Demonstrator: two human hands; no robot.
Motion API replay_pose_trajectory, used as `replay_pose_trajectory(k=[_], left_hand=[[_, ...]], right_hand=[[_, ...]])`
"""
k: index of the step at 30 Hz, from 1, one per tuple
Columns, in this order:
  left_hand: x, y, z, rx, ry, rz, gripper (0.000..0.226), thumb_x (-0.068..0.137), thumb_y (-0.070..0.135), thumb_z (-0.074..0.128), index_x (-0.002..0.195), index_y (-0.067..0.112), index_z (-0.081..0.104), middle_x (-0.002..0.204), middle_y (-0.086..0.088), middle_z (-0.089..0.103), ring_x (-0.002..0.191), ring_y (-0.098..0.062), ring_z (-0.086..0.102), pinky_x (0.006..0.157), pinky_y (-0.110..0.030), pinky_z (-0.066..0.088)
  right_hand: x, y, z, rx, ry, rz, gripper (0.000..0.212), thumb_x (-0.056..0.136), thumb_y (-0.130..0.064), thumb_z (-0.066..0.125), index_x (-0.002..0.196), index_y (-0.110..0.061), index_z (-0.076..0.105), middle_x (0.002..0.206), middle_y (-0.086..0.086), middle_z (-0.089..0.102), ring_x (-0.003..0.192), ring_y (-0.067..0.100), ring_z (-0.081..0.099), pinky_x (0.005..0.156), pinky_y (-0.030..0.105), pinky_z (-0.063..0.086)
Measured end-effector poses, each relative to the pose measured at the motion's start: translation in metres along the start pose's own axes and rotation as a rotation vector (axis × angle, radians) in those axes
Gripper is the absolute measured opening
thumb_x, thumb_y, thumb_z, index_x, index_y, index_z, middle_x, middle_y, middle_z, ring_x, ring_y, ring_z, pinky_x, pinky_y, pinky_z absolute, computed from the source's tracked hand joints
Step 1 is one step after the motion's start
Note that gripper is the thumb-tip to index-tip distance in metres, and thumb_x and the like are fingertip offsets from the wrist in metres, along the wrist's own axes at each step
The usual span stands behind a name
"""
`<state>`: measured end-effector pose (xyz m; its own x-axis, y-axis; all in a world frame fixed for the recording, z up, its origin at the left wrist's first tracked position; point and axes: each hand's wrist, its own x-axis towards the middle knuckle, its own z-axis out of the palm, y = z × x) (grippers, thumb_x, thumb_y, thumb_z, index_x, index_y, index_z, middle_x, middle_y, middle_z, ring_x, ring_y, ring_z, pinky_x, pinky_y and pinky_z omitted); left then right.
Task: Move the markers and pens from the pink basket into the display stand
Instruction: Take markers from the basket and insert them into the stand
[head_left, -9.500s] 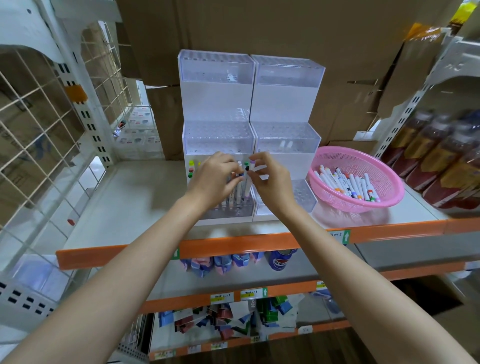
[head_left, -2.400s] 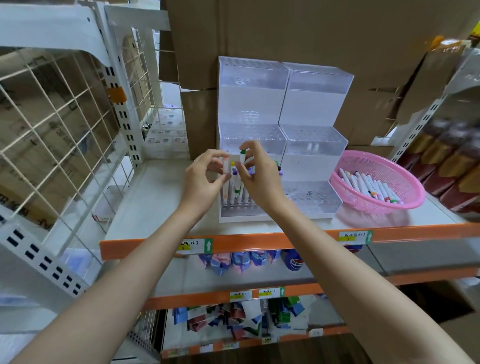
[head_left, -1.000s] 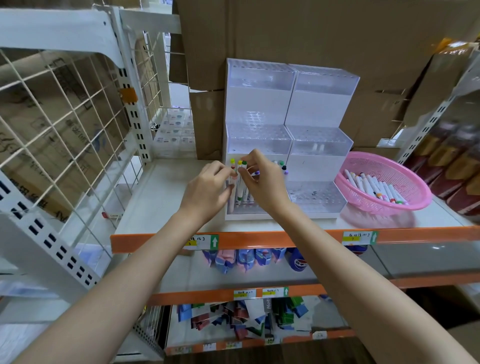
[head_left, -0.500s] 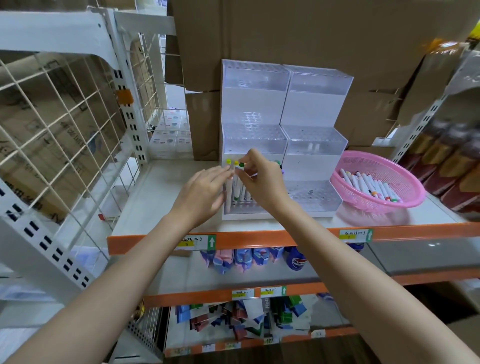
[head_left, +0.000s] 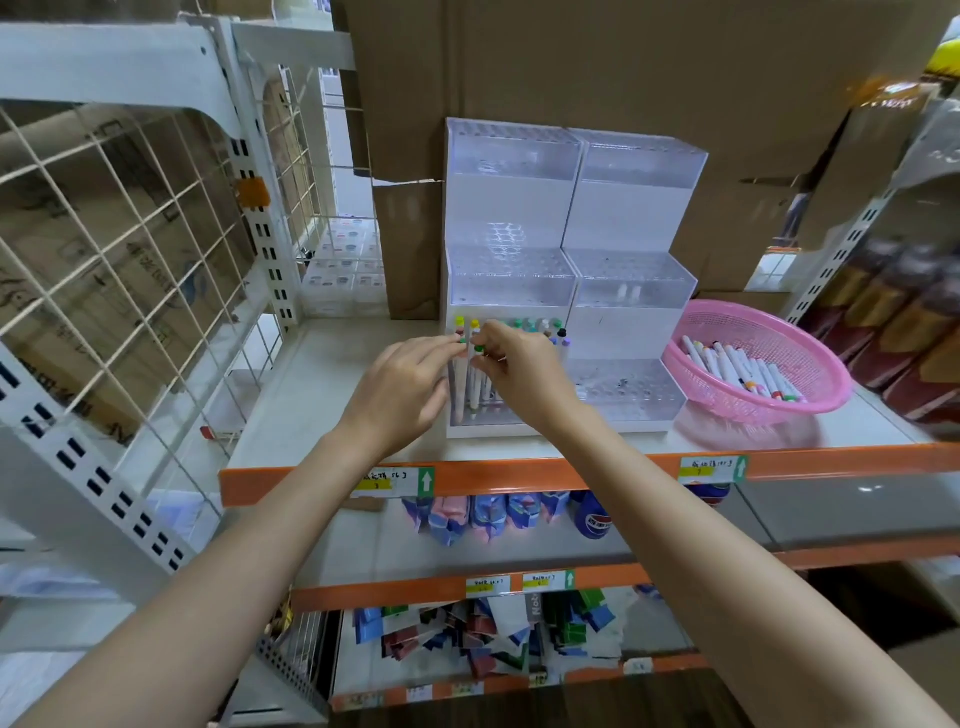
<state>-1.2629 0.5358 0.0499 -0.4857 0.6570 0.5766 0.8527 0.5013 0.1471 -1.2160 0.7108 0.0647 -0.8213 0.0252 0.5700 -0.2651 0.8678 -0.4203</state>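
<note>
The clear tiered display stand (head_left: 631, 208) sits mid-shelf (head_left: 337, 384) against cardboard boxes (head_left: 623, 67). In its lowest left tier, among standing markers (head_left: 530, 325), the right hand (head_left: 524, 374) pinches a green-capped marker (head_left: 474, 382) upright. The left hand (head_left: 400, 389) touches a neighbouring cap (head_left: 461, 338) with straight fingers (head_left: 441, 344). The pink basket (head_left: 758, 327), holding loose markers (head_left: 737, 371), lies near the shelf's right end.

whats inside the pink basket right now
A loose pile of white markers with coloured caps lies in the pink basket. Anything beneath the pile is covered.

Glossy clear plastic display stand (head_left: 634, 171), pink plastic basket (head_left: 753, 325), matt cardboard boxes (head_left: 623, 67)
</note>
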Motion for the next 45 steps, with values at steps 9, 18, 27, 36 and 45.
replay_pose_trajectory(k=[9, 18, 27, 36, 45], left_hand=[[-0.001, 0.001, 0.002, -0.018, 0.001, -0.024, 0.046, 0.082, 0.003, 0.062, 0.127, 0.01, 0.057, 0.13, -0.007, 0.059, 0.12, -0.025, 0.055, 0.099, -0.038, 0.042], [0.001, 0.002, 0.005, -0.01, 0.013, -0.041, 0.045, 0.08, 0.001, 0.063, 0.124, 0.008, 0.059, 0.129, -0.009, 0.06, 0.119, -0.026, 0.056, 0.098, -0.04, 0.043], [0.001, 0.005, 0.005, -0.019, 0.014, -0.045, 0.044, 0.081, 0.001, 0.062, 0.124, 0.011, 0.06, 0.129, -0.007, 0.06, 0.119, -0.025, 0.056, 0.097, -0.039, 0.043], [0.013, 0.018, 0.003, 0.029, 0.016, -0.021, 0.042, 0.089, 0.027, 0.048, 0.127, 0.012, 0.059, 0.129, -0.006, 0.06, 0.117, -0.023, 0.056, 0.097, -0.038, 0.043], [0.046, 0.047, 0.024, 0.08, -0.065, -0.083, 0.046, 0.089, 0.031, 0.036, 0.113, 0.004, 0.065, 0.116, -0.015, 0.065, 0.109, -0.032, 0.061, 0.095, -0.042, 0.048]], right_hand=[[-0.002, 0.001, 0.002, -0.006, -0.005, 0.029, 0.015, 0.086, -0.008, 0.068, 0.095, 0.001, 0.062, 0.085, 0.017, 0.07, 0.077, 0.036, 0.064, 0.071, 0.048, 0.052], [-0.004, 0.002, 0.001, -0.022, -0.005, -0.016, 0.012, 0.088, -0.009, 0.064, 0.099, -0.003, 0.068, 0.084, 0.012, 0.071, 0.073, 0.032, 0.065, 0.067, 0.045, 0.054], [-0.01, 0.005, 0.001, -0.03, 0.028, -0.05, 0.012, 0.087, -0.009, 0.066, 0.099, -0.007, 0.068, 0.091, 0.009, 0.068, 0.075, 0.024, 0.062, 0.066, 0.041, 0.054], [-0.016, 0.017, -0.014, -0.262, 0.091, -0.092, 0.03, 0.084, -0.021, 0.07, 0.113, -0.015, 0.067, 0.109, 0.006, 0.065, 0.101, 0.03, 0.059, 0.083, 0.041, 0.048], [-0.025, 0.044, -0.035, -0.204, -0.126, -0.001, 0.052, 0.086, -0.02, 0.068, 0.135, -0.014, 0.054, 0.136, 0.011, 0.055, 0.124, 0.032, 0.051, 0.097, 0.041, 0.045]])
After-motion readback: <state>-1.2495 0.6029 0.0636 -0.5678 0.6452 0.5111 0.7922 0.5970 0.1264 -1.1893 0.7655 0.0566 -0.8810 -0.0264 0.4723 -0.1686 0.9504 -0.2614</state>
